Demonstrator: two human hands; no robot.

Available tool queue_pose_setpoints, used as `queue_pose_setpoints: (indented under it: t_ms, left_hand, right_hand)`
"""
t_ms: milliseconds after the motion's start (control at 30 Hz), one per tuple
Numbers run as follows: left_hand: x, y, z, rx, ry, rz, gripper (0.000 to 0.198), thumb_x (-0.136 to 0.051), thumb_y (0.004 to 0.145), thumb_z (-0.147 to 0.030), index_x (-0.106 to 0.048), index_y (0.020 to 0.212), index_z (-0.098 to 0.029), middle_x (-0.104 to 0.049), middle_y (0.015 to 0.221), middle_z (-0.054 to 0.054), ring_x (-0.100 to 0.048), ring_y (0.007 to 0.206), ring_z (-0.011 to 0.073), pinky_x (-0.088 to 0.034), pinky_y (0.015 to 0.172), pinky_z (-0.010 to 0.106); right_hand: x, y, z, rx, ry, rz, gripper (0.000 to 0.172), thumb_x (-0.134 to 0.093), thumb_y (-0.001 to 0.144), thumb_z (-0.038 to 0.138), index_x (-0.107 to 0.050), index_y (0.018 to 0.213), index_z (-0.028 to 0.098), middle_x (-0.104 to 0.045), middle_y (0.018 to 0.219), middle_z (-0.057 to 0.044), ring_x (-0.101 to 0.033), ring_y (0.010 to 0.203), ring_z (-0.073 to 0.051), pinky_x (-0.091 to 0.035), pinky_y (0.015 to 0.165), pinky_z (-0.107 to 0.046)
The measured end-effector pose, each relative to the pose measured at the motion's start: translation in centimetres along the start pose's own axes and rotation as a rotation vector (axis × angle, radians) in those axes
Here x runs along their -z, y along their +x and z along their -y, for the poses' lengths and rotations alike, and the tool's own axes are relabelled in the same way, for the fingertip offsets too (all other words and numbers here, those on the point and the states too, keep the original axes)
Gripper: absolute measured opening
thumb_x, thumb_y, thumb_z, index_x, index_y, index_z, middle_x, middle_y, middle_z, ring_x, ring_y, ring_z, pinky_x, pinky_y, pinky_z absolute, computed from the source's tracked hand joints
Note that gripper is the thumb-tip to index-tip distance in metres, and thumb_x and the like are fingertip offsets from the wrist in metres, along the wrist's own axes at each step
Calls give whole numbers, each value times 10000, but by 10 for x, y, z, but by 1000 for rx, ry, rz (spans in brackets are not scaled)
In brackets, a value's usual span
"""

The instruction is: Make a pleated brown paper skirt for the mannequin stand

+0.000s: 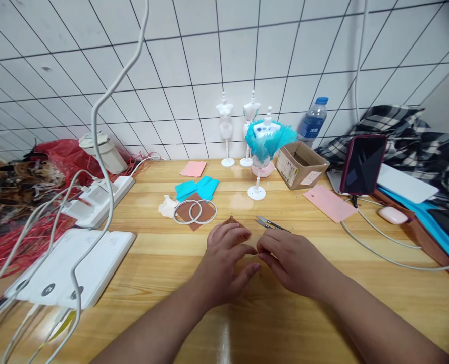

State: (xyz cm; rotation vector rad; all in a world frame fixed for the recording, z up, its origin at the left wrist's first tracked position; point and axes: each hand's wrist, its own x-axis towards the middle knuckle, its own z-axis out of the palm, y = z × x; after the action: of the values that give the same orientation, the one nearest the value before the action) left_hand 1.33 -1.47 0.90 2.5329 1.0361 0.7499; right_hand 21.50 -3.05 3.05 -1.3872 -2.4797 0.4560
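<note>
Left hand [224, 257] loosely curved over brown scrap [234, 220], thumb parted from fingers; whether scrap is gripped cannot be told. Scrap mostly hidden, edge seen past fingers. Right hand [294, 259] curled, fingertips bunched just beside left fingertips; whether anything is pinched there cannot be made out. Snips [272, 224] laid just beyond right hand. Overlapped white rings [195, 223] placed on brown square [205, 211], further left on wooden table [159, 273].
</note>
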Motion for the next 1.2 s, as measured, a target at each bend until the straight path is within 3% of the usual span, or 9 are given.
queue_pose_setpoints:
  t_ms: [100,200,267,367,400,533,767,967,1200]
  left_hand:
    - [0,2,0,50,26,-35,162,-562,886,-291,-713,834,-261,-682,1083,34,-539,1123,238,-261,1079,511]
    - [0,3,3,76,21,-11,166,-555,886,-281,-712,835,-260,-692,996,40,-583,1015,220,-298,1056,503]
    - [-1,3,5,77,0,-7,170,-543,886,-259,-711,861,-249,-685,965,54,-590,980,215,-344,1028,478]
    - [-3,3,7,68,-16,-14,179,-531,888,-230,-710,887,-234,-677,960,68,-585,972,221,-396,971,451]
    - [-4,3,8,68,-16,-6,180,-531,888,-226,-711,896,-233,-675,966,69,-582,969,223,-408,949,444]
    - [-6,3,9,86,0,30,188,-537,894,-225,-720,929,-241,-674,943,62,-577,931,222,-431,868,418]
    - [-9,3,11,123,-40,35,205,-513,911,-231,-718,908,-232,-668,898,62,-576,877,218,-445,800,398]
    - [-14,3,12,206,-193,-67,172,-509,889,-169,-651,792,-186,-656,883,68,-572,868,205,-456,801,368]
    - [-12,6,19,332,-288,-110,189,-498,885,-195,-645,766,-189,-647,840,56,-574,855,206,-451,796,358]
  right_hand:
    - [-4,0,-3,1,-20,-45,151,-417,924,201,-536,833,196,-601,826,-37,-554,764,-182,-394,649,-291]
    - [-9,0,-7,-25,-6,-119,138,-433,913,212,-547,836,205,-609,835,-34,-564,762,-182,-422,647,-303]
    - [-14,0,-8,-58,28,-192,130,-474,902,247,-572,979,210,-630,942,-54,-587,825,-192,-459,680,-321]
    - [-20,2,-9,-29,74,-293,400,-579,858,295,-513,1247,230,-610,1155,-88,-581,1009,-225,-497,814,-371]
    - [-22,3,-10,3,78,-311,391,-601,848,288,-537,1231,248,-610,1168,-79,-573,1036,-227,-492,851,-383]
    - [-28,8,-10,85,56,-359,97,-582,867,188,-653,900,245,-653,1033,-39,-590,942,-196,-488,841,-365]
    - [-40,13,-7,145,-64,-388,82,-573,870,138,-617,842,203,-653,979,-44,-587,902,-197,-491,829,-358]
    - [-54,18,-6,228,-231,-419,144,-478,884,72,-586,865,166,-624,875,-68,-559,784,-213,-477,723,-372]
    - [-44,14,4,278,-11,-489,198,-415,916,91,-582,854,178,-649,943,-72,-586,860,-192,-474,802,-325]
